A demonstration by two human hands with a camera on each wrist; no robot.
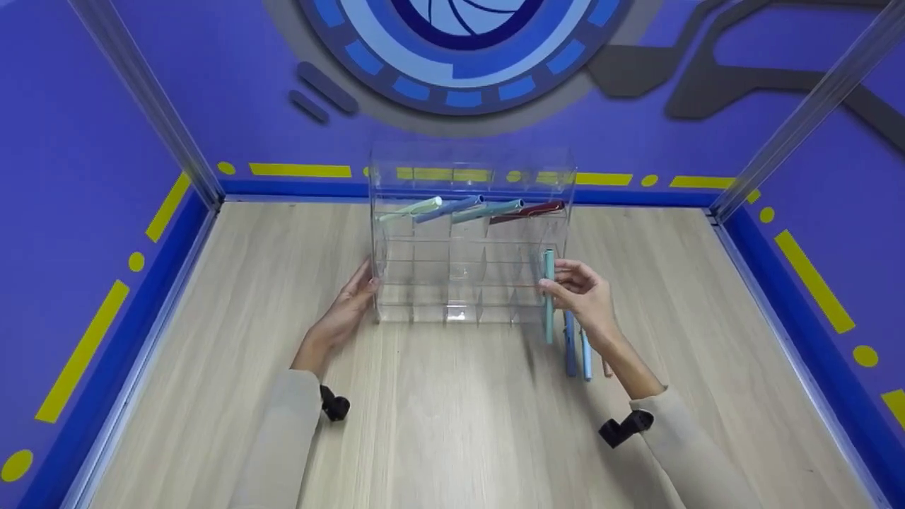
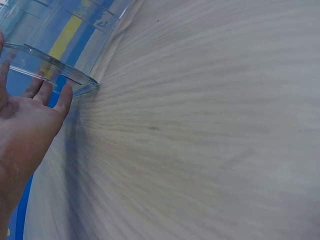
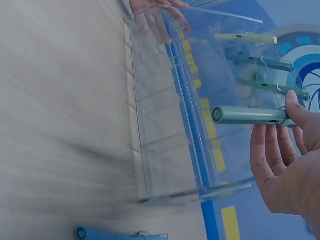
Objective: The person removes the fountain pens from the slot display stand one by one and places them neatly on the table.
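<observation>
A clear plastic organizer (image 1: 463,272) with several compartments stands on the wooden table. Across its upper row lie a pale green pen (image 1: 417,208), a blue pen (image 1: 450,208), a teal pen (image 1: 489,210) and a dark red pen (image 1: 527,211). My left hand (image 1: 348,305) touches the organizer's left side, its fingers (image 2: 62,102) fairly straight along the wall. Between thumb and fingers, my right hand (image 1: 585,297) pinches a mint green pen (image 3: 245,115), in front of the organizer's right end.
On the table below my right hand lie a dark blue pen (image 1: 570,346), a light blue pen (image 1: 586,357) and a brownish pen (image 1: 607,368), partly hidden by the wrist. Purple walls (image 1: 233,92) with yellow marks enclose the wooden tabletop (image 1: 424,417) at the back and both sides.
</observation>
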